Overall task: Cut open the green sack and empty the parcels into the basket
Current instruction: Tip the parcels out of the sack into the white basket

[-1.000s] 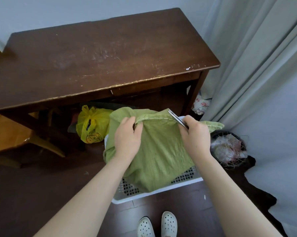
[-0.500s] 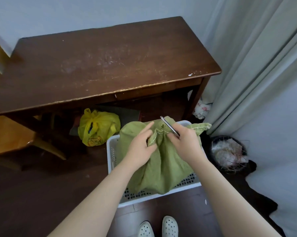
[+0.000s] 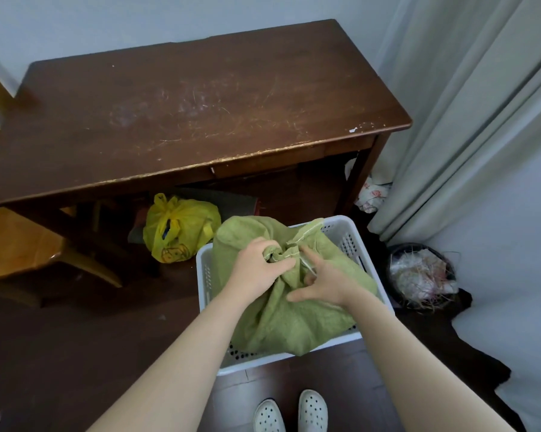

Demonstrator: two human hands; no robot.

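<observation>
I count one scratched dark brown wooden table (image 3: 200, 104), one white perforated plastic basket (image 3: 345, 235) on the floor before it, and one green woven sack (image 3: 294, 319) sitting in that basket. Two hands: left hand (image 3: 256, 271) grips the bunched neck, right hand (image 3: 325, 283) rests beside it, forefinger and thumb spread, whether pinching I cannot tell

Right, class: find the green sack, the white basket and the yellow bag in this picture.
green sack (image 3: 294, 322), head view, bare cloth near its lower end.
white basket (image 3: 342, 230), head view, perforated wall at its far right corner.
yellow bag (image 3: 182, 232), head view, middle of its bulging side.
</observation>
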